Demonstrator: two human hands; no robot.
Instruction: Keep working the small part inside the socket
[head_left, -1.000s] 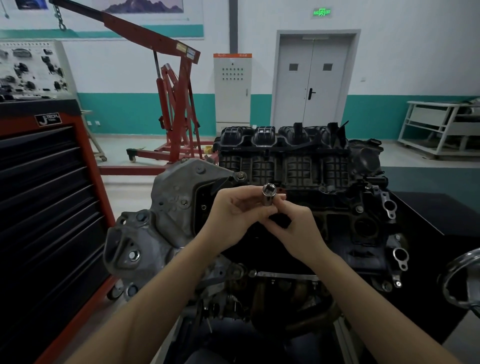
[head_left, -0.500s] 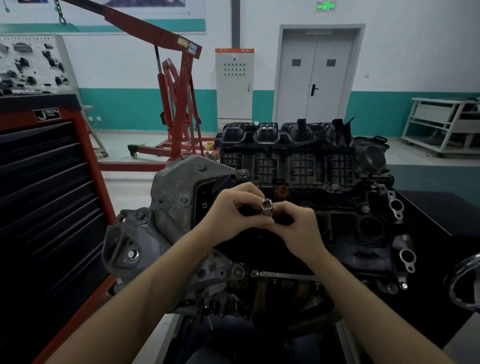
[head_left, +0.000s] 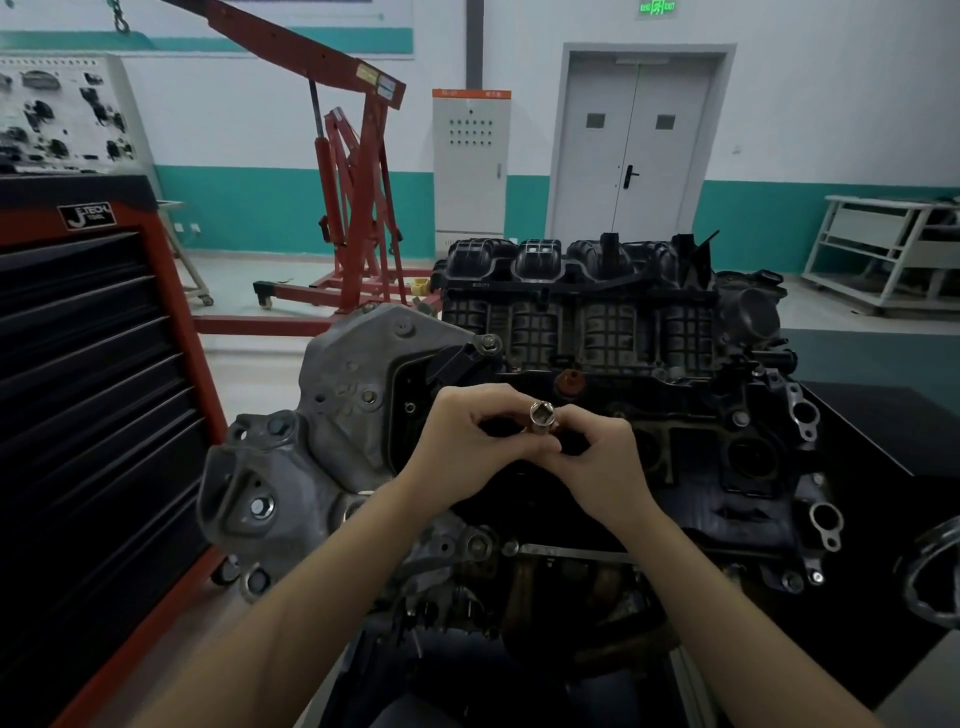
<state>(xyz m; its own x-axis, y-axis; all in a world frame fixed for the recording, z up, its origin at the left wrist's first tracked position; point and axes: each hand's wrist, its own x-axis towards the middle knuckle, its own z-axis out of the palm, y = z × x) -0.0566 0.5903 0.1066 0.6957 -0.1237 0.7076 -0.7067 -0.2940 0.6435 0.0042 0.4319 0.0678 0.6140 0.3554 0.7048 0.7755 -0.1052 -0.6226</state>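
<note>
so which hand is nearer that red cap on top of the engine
Right. The right hand sits just below the red cap, while the left hand is further off to its lower left. Both hold the socket.

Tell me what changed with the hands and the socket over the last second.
Both hands, left hand and right hand, came down toward the black engine, carrying the shiny steel socket lower; its open end tipped more toward the camera. Nothing was let go: both hands pinch it as before. The red tool cabinet and red engine hoist stayed put.
</note>
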